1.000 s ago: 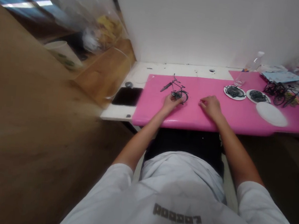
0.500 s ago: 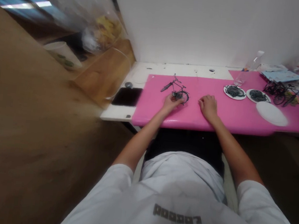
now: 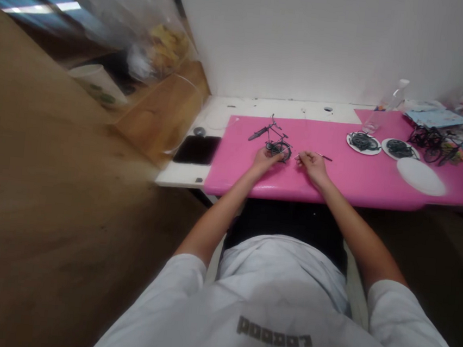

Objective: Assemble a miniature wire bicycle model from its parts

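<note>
My left hand (image 3: pixel 264 161) is closed around the rear wheel area of a small dark model bicycle (image 3: pixel 275 135), whose frame points up and to the left over the pink mat (image 3: pixel 315 191). To its right, my right hand (image 3: pixel 311 166) pinches a thin tool with a dark handle (image 3: pixel 325 157). The tool's pale tip shows left of my fingertips, a short gap from the bicycle's wheel. What lies under my left fingers is hidden.
Two white plates with dark parts (image 3: pixel 364 143) stand on the right, beside a bare white plate (image 3: pixel 420 176). A clear bottle (image 3: pixel 386 105), more small bicycles (image 3: pixel 433 145) and bags are behind them. A black flat object (image 3: pixel 196 150) lies left of the mat.
My right hand has moved left toward the bicycle, and the thin tool now shows in its fingers. My left hand and the bicycle have barely moved.
</note>
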A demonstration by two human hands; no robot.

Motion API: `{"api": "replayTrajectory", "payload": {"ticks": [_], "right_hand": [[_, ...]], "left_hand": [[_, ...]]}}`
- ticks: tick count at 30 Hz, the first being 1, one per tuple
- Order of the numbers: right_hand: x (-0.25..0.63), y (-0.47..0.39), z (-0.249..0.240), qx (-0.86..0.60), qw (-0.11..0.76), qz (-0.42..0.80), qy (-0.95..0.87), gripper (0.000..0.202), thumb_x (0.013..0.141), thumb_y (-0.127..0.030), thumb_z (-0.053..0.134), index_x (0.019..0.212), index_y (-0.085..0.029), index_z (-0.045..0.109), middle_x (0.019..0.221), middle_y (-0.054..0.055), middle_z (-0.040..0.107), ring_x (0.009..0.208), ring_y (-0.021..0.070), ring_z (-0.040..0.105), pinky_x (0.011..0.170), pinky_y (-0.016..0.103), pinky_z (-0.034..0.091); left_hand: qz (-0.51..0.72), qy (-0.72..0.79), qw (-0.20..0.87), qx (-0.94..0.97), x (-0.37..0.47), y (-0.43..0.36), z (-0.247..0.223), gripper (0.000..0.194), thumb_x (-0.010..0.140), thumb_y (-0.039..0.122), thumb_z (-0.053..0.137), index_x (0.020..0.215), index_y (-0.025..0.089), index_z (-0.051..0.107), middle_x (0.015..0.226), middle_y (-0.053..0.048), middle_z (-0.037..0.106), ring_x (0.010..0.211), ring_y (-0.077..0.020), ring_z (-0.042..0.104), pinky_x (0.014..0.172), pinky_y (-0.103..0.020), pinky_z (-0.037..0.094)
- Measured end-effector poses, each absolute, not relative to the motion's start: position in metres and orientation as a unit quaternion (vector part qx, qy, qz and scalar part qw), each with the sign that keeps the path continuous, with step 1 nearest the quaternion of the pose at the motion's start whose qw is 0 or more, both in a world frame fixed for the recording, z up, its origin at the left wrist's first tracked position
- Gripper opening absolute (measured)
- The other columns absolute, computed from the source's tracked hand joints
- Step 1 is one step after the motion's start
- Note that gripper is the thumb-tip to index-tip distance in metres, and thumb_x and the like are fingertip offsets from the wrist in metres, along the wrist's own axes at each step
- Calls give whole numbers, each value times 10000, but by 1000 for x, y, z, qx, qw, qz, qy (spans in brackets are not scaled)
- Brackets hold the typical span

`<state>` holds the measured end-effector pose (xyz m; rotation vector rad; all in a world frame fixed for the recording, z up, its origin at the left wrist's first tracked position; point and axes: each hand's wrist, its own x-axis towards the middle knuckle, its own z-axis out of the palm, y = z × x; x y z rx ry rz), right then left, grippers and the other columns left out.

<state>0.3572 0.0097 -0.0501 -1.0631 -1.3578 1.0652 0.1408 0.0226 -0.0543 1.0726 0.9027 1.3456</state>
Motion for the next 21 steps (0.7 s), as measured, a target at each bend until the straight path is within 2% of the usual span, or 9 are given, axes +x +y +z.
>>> {"api": "replayTrajectory", "payload": {"ticks": [4, 8, 14, 21], "right_hand": [[357, 9, -52, -439, 548, 456, -546, 655, 781, -868, 870, 893, -233, 750, 835, 63, 754, 681, 163, 635, 660, 326, 567], [356, 10, -53, -455, 542, 445, -549, 654, 790, -877, 854, 891, -239, 750, 829, 65, 763, 692, 171, 650, 662, 329, 576], [357, 10, -55, -450, 552, 447, -542, 570, 857, -795, 868, 899, -236, 760, 844, 64, 775, 700, 161, 661, 678, 321, 589], [359, 12, -60, -425, 564, 458, -540, 644, 785, -849, 892, 910, -225, 794, 840, 56, 774, 694, 145, 654, 691, 297, 575]], "left_hand": [[567, 381, 566, 462, 140, 21, -55, 501, 707, 285, 1016, 1137, 146, 801, 1113, -145, 867, 997, -249, 839, 1013, -429, 675], [550, 397, 561, 475, 139, 20, -55, 485, 724, 309, 1019, 1126, 146, 803, 1105, -157, 865, 992, -260, 839, 1003, -436, 672], [545, 400, 561, 479, 139, 22, -58, 479, 724, 319, 1016, 1117, 148, 802, 1077, -158, 859, 966, -256, 833, 991, -426, 664], [541, 397, 547, 501, 137, 27, -64, 489, 744, 341, 1001, 1140, 137, 800, 1110, -171, 859, 1001, -285, 848, 1034, -466, 668]]}}
